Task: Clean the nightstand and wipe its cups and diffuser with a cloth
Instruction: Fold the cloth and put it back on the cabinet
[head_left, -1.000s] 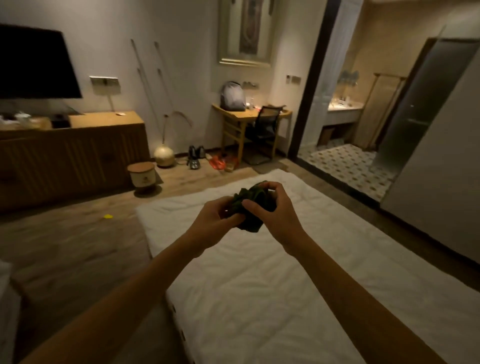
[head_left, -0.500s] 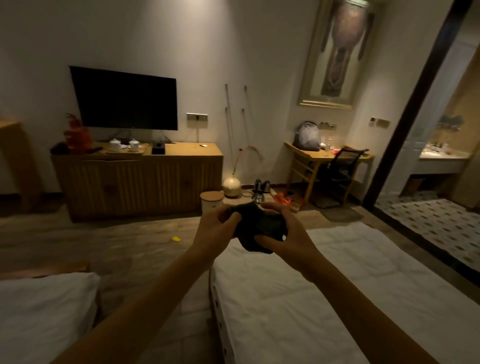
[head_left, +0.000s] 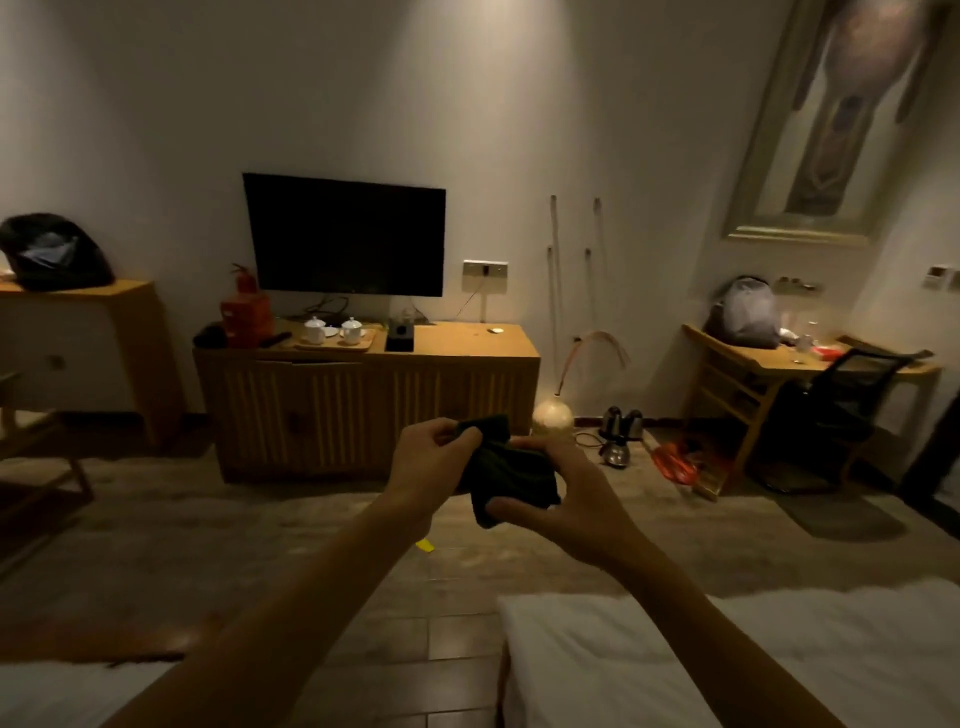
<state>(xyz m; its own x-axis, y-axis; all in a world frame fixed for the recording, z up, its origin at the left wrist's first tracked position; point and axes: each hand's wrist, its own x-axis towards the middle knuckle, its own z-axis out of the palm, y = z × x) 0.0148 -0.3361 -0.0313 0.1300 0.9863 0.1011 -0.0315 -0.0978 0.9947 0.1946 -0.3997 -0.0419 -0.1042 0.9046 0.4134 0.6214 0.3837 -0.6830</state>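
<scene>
Both my hands, left hand (head_left: 426, 457) and right hand (head_left: 558, 499), pinch the dark cloth (head_left: 511, 467) bunched between them at mid-frame, which looks soft, light and floppy, best gathered into a pad, while the lidded cups (head_left: 332, 330), likely fragile, sit on the table (head_left: 467, 343) beyond.

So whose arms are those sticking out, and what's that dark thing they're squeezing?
Those arms belong to a person wearing a camera on their head, so you see what they see, looking forward and down. There is no robot here. The left hand and right hand both grip a dark cloth with curled fingers, holding it up in front. Across the room stands a wooden cabinet under a black TV. On it sits a tray with two white lidded cups. The white bed is close below.
</scene>
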